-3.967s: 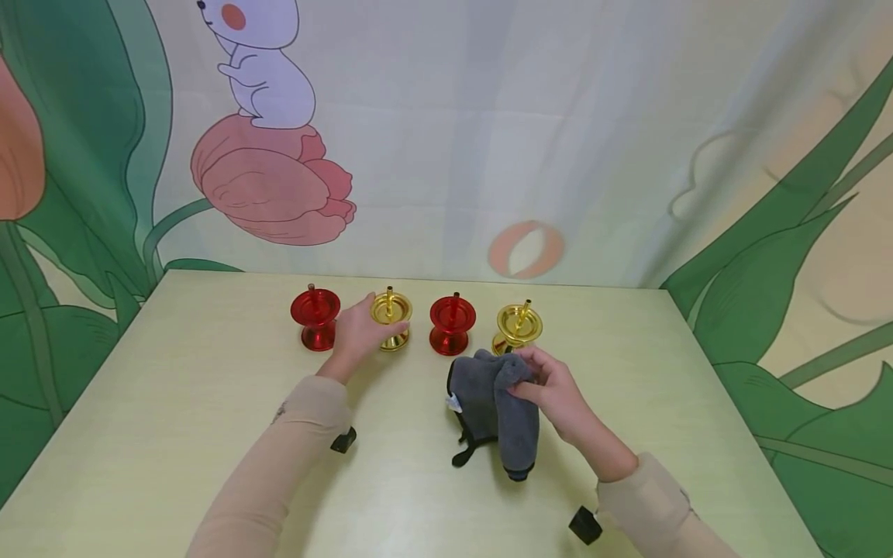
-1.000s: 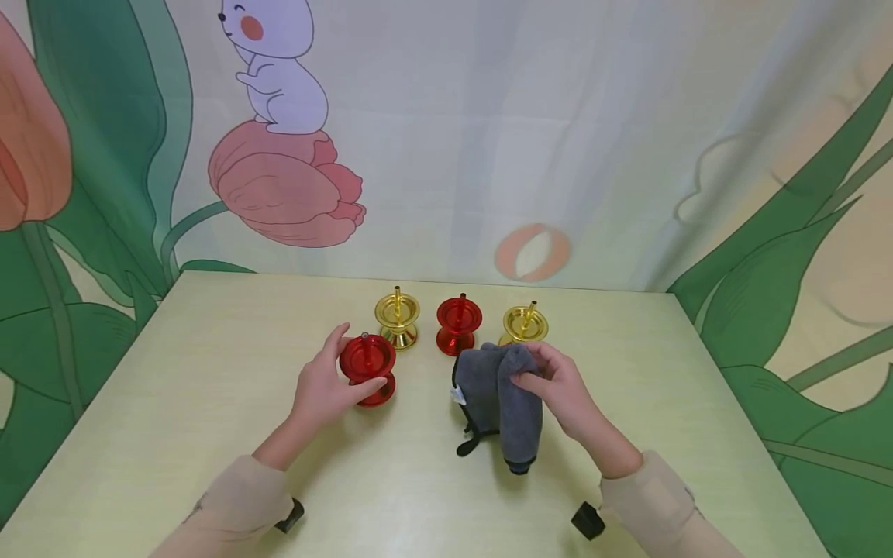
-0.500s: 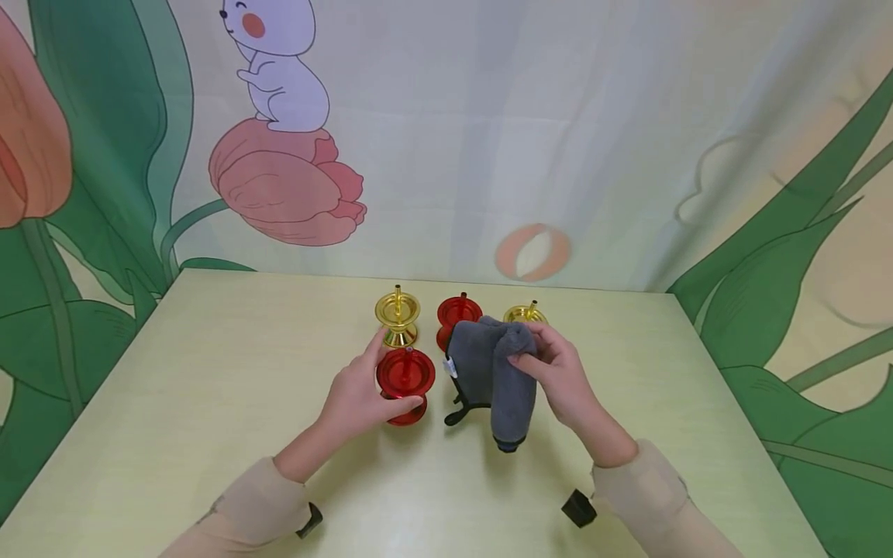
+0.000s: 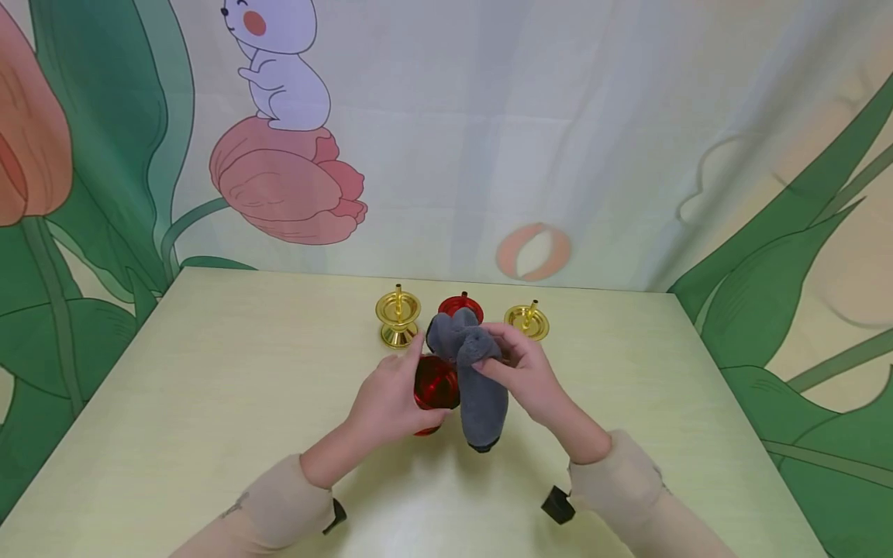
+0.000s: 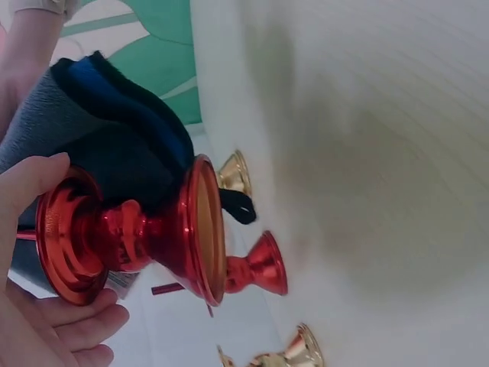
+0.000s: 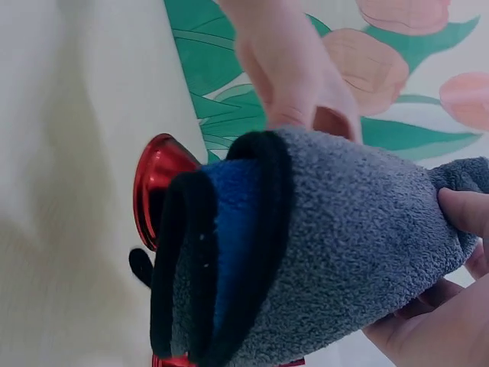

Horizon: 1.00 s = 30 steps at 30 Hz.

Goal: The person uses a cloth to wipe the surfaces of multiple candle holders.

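Note:
My left hand grips a red metal candle holder around its upper dish, with the base hanging over the table. In the left wrist view the flared foot of this candle holder points away from the palm. My right hand pinches a folded grey cloth with black edging. The right wrist view shows a blue inner layer in the fold of the cloth. The cloth is right against the held candle holder and covers part of it in the head view.
Behind the hands on the pale table stand a gold candle holder, a second red candle holder partly hidden by the cloth, and another gold one. A printed curtain hangs behind the table's far edge.
My left hand left the gold candle holder, picked up the leftmost red one and carried it right, toward the cloth. My right hand shifted left with the cloth, which now meets it.

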Each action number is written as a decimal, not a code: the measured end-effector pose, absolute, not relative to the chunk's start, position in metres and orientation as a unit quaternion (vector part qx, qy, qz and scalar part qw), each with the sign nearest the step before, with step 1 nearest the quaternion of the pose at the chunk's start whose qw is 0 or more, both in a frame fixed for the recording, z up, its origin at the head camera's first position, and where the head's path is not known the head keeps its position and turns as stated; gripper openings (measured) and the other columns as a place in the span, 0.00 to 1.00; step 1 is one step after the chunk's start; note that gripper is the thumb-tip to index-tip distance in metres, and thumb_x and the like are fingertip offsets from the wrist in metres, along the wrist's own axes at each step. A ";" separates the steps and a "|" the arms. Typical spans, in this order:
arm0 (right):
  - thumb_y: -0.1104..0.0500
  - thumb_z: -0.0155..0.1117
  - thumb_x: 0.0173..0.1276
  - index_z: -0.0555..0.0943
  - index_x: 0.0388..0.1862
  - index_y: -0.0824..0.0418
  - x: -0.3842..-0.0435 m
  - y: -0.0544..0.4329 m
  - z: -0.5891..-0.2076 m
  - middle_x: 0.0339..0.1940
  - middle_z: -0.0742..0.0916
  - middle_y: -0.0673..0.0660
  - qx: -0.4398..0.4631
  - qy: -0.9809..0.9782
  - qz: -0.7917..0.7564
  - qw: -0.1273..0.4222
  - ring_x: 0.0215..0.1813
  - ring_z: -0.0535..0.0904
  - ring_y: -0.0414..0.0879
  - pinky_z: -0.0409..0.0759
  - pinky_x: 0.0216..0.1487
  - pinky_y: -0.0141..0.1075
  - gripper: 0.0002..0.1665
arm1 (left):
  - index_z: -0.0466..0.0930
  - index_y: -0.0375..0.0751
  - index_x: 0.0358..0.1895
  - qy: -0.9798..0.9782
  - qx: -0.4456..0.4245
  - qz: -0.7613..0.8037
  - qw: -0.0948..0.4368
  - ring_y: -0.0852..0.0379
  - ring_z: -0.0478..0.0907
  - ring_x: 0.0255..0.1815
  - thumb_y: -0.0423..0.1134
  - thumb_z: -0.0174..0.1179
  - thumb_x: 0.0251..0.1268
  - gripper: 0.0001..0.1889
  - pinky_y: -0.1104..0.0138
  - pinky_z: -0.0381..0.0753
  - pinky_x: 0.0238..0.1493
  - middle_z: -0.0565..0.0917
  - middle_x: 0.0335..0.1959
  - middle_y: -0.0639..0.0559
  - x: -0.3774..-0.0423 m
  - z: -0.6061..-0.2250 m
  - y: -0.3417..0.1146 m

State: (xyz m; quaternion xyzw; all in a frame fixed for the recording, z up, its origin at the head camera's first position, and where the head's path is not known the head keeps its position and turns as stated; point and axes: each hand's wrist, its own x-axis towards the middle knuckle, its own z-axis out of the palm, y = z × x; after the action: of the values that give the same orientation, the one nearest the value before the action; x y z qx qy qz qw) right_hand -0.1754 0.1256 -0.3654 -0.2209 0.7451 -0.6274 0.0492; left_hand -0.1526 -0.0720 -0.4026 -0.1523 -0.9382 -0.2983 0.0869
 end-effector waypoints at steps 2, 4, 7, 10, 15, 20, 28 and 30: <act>0.70 0.56 0.58 0.70 0.51 0.66 -0.174 0.123 -0.366 0.43 0.80 0.56 -0.234 0.756 -0.609 0.050 0.44 0.76 0.42 0.76 0.47 0.39 0.21 | 0.53 0.40 0.66 -0.939 -0.163 -0.288 0.094 0.50 0.73 0.43 0.54 0.70 0.32 0.53 0.60 0.78 0.37 0.80 0.44 0.48 -0.153 -0.402 -0.069; 0.69 0.57 0.57 0.71 0.51 0.64 -0.173 0.120 -0.367 0.44 0.79 0.60 -0.242 0.772 -0.586 0.045 0.45 0.75 0.45 0.76 0.48 0.40 0.20 | 0.54 0.39 0.66 -0.939 -0.172 -0.280 0.102 0.50 0.73 0.43 0.55 0.70 0.33 0.52 0.61 0.78 0.37 0.81 0.43 0.48 -0.153 -0.401 -0.067; 0.67 0.59 0.57 0.71 0.51 0.60 -0.172 0.118 -0.368 0.44 0.79 0.59 -0.250 0.800 -0.545 0.032 0.46 0.74 0.47 0.75 0.46 0.39 0.21 | 0.56 0.38 0.65 -0.939 -0.183 -0.268 0.117 0.50 0.74 0.43 0.54 0.69 0.33 0.51 0.60 0.78 0.38 0.81 0.43 0.47 -0.152 -0.398 -0.065; 0.66 0.61 0.55 0.72 0.51 0.58 -0.171 0.117 -0.370 0.44 0.80 0.56 -0.260 0.825 -0.502 0.011 0.45 0.75 0.46 0.76 0.43 0.37 0.22 | 0.57 0.37 0.64 -0.936 -0.201 -0.251 0.143 0.50 0.76 0.44 0.55 0.69 0.33 0.50 0.59 0.77 0.45 0.81 0.43 0.47 -0.152 -0.397 -0.063; 0.67 0.61 0.54 0.73 0.47 0.58 -0.170 0.118 -0.371 0.41 0.81 0.55 -0.265 0.848 -0.460 -0.011 0.40 0.76 0.45 0.77 0.38 0.33 0.20 | 0.61 0.37 0.61 -0.926 -0.232 -0.224 0.198 0.55 0.79 0.43 0.55 0.69 0.32 0.48 0.58 0.72 0.53 0.82 0.42 0.48 -0.152 -0.397 -0.062; 0.71 0.58 0.51 0.74 0.42 0.60 -0.168 0.119 -0.371 0.37 0.81 0.57 -0.255 0.847 -0.465 -0.029 0.38 0.75 0.45 0.77 0.38 0.33 0.18 | 0.64 0.40 0.60 -0.922 -0.239 -0.225 0.204 0.54 0.78 0.42 0.56 0.70 0.31 0.46 0.60 0.74 0.49 0.82 0.42 0.49 -0.151 -0.398 -0.061; 0.74 0.59 0.52 0.72 0.40 0.65 -0.164 0.124 -0.373 0.37 0.80 0.60 -0.234 0.793 -0.560 -0.045 0.40 0.74 0.44 0.77 0.43 0.33 0.15 | 0.68 0.44 0.58 -0.919 -0.195 -0.297 0.170 0.51 0.73 0.51 0.56 0.71 0.30 0.44 0.59 0.76 0.47 0.78 0.51 0.51 -0.147 -0.400 -0.064; 0.74 0.59 0.52 0.71 0.40 0.67 -0.164 0.125 -0.374 0.36 0.79 0.60 -0.243 0.777 -0.578 -0.048 0.40 0.75 0.42 0.78 0.42 0.33 0.15 | 0.68 0.44 0.58 -0.917 -0.197 -0.306 0.165 0.50 0.72 0.53 0.56 0.71 0.30 0.44 0.57 0.75 0.49 0.77 0.52 0.50 -0.147 -0.399 -0.065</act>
State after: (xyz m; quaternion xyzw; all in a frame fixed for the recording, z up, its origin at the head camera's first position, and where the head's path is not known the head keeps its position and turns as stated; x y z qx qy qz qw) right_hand -0.1641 0.1249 -0.3742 -0.2434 0.7774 -0.5781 -0.0477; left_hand -0.1469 -0.0650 -0.3993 -0.1970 -0.9167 -0.3058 0.1655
